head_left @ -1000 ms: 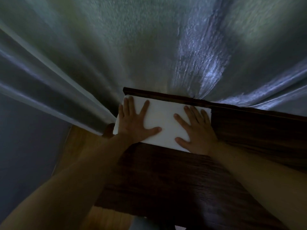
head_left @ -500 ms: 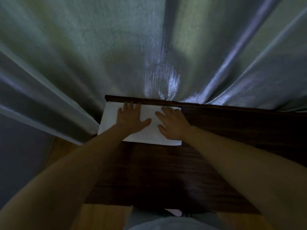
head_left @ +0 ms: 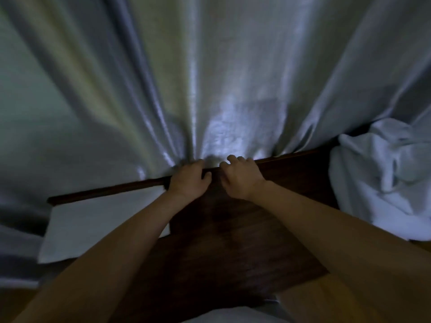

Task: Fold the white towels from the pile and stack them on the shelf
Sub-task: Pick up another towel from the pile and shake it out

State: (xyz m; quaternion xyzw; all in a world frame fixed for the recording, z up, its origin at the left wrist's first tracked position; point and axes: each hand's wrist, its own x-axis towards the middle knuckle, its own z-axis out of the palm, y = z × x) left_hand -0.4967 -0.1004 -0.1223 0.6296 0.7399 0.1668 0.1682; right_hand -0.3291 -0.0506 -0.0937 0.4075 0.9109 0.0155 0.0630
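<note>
Our left hand [head_left: 189, 180] and right hand [head_left: 240, 177] hold nothing, fingers loosely curled. Next we should reach right to the pile [head_left: 382, 183] and pick just one towel, leaving the folded towel [head_left: 93, 224] flat on the shelf [head_left: 233, 241].

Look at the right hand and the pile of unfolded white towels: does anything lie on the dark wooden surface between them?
Nothing visible does. The right hand hangs near the back edge of the dark wooden surface, and the towel pile lies to its right; only bare wood shows between them. The folded towel sits on the other side, under the left forearm.
</note>
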